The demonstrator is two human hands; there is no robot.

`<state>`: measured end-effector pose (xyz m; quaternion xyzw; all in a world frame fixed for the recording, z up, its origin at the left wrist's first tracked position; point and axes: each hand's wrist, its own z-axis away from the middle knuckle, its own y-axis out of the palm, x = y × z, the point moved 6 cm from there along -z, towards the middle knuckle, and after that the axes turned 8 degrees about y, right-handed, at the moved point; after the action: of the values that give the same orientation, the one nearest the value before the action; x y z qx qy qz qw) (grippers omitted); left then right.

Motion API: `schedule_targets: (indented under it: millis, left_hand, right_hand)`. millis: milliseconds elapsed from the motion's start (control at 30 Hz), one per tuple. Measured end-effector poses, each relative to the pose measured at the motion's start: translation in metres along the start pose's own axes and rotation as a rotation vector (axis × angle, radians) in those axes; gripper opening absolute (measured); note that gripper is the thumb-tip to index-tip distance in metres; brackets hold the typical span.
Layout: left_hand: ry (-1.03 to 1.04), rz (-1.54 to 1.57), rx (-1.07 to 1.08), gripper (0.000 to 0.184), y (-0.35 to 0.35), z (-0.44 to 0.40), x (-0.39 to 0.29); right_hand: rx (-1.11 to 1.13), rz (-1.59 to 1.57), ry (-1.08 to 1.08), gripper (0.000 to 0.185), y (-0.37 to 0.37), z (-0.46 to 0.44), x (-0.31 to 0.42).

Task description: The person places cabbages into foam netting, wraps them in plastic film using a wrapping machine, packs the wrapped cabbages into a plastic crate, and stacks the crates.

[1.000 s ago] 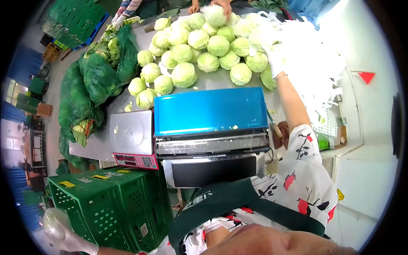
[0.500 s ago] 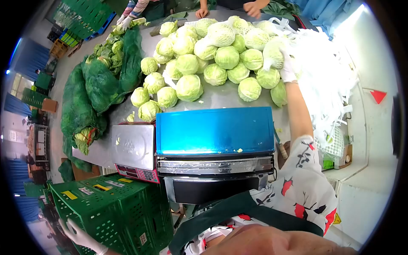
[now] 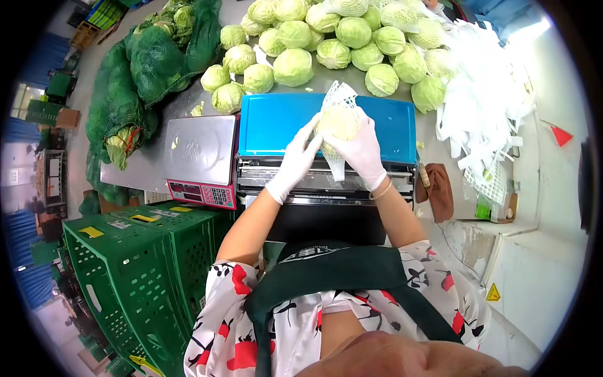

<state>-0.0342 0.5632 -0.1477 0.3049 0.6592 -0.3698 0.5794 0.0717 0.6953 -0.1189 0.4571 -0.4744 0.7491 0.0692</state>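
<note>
A cabbage in a white foam net sleeve (image 3: 340, 120) is between my two gloved hands, above a machine with a blue top (image 3: 267, 119). My left hand (image 3: 297, 157) grips it from the left, and my right hand (image 3: 363, 149) from the right. The net's loose ends stick out above and below the cabbage. Under my hands runs the machine's dark and silvery front part (image 3: 270, 179). Beyond it lies a heap of bare cabbages (image 3: 293, 68), with several netted cabbages (image 3: 428, 32) towards the back right.
Left of the machine is a scale (image 3: 200, 149) with a red keypad panel. Green mesh sacks of cabbages (image 3: 157, 72) lie at the left, above stacked green crates (image 3: 147, 245). White foam nets (image 3: 480, 94) are piled at the right. A brown cloth (image 3: 438, 195) hangs by the machine's right side.
My right hand has brought a netted cabbage from the heap back over the machine. My left hand has come up from beside the crates and taken hold too. The view has tilted down.
</note>
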Motion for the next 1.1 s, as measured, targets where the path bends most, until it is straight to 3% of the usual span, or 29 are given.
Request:
schedule_targets:
  millis: [33, 133, 167, 200, 267, 333, 400, 467, 500, 533, 600, 633, 667, 767, 800, 867, 933, 1000, 1067, 1100]
  left_hand:
    - [-0.095, 0.097, 0.028, 0.062, -0.001, 0.002, 0.011]
    - [0.100, -0.156, -0.043, 0.059, -0.029, 0.012, 0.007]
    - [0.103, -0.182, -0.120, 0.060, -0.042, 0.025, -0.006]
    - [0.234, -0.444, -0.190, 0.064, -0.060, 0.038, -0.022]
    - [0.190, -0.998, -0.173, 0.067, -0.091, 0.069, -0.023]
    - [0.092, -1.265, -0.165, 0.071, -0.108, 0.104, 0.006]
    - [0.077, -1.296, -0.130, 0.075, -0.103, 0.122, 0.036]
    - [0.081, -1.089, -0.209, 0.074, -0.088, 0.119, 0.040]
    - [0.058, -0.873, -0.257, 0.073, -0.083, 0.114, 0.056]
    - [0.074, -0.916, -0.274, 0.061, -0.076, 0.112, 0.051]
    - [0.169, -0.624, -0.161, 0.043, -0.072, 0.109, 0.037]
    - [0.147, -0.401, -0.068, 0.029, -0.069, 0.113, 0.014]
    - [0.137, -0.308, 0.158, 0.023, -0.068, 0.121, -0.003]
    - [0.034, -0.278, 0.453, 0.021, -0.093, 0.139, -0.064]
    - [0.016, -0.208, 0.472, 0.017, -0.100, 0.135, -0.089]
    - [-0.014, 0.054, 0.465, 0.047, -0.116, 0.128, -0.100]
    - [0.021, 0.457, 0.127, 0.095, -0.095, 0.084, -0.130]
    - [0.204, 0.107, 0.162, 0.122, -0.081, 0.029, -0.106]
    - [0.438, -0.402, 0.282, 0.122, -0.051, -0.017, -0.067]
    - [0.481, -0.591, 0.356, 0.124, -0.031, -0.031, -0.033]
  right_hand:
    - [0.031, -0.047, -0.022, 0.101, 0.005, -0.002, -0.003]
    - [-0.015, -0.150, -0.068, 0.100, -0.001, 0.007, -0.023]
    - [-0.141, -0.092, -0.132, 0.095, -0.016, 0.016, -0.027]
    - [-0.262, -0.033, -0.194, 0.090, -0.034, 0.027, -0.031]
    - [-0.473, -0.037, -0.093, 0.078, -0.070, 0.062, -0.044]
    - [-0.639, 0.526, -0.004, 0.071, -0.079, 0.094, -0.081]
    - [-0.505, 0.796, 0.213, 0.064, -0.055, 0.113, -0.114]
    - [-0.504, 0.794, 0.106, 0.053, -0.033, 0.116, -0.115]
    - [-0.406, 0.504, 0.030, 0.039, -0.028, 0.116, -0.114]
    - [-0.477, 0.326, -0.031, 0.027, -0.022, 0.110, -0.116]
    - [-0.286, -0.006, -0.048, 0.020, -0.030, 0.106, -0.117]
    - [-0.122, -0.293, 0.068, 0.018, -0.039, 0.112, -0.116]
    - [0.083, -0.546, 0.210, 0.020, -0.056, 0.129, -0.090]
    - [0.476, -0.296, 0.039, 0.016, -0.113, 0.156, -0.051]
    - [0.546, -0.379, -0.096, 0.015, -0.133, 0.150, -0.031]
    - [0.689, -0.547, -0.364, 0.014, -0.164, 0.143, -0.003]
    - [0.488, -0.513, -0.289, 0.036, -0.172, 0.096, -0.012]
    - [0.233, -0.483, -0.132, 0.070, -0.153, 0.047, 0.016]
    - [0.232, 0.143, -0.544, 0.109, -0.093, -0.008, -0.007]
    - [0.222, 0.231, -0.650, 0.115, -0.057, -0.025, -0.026]
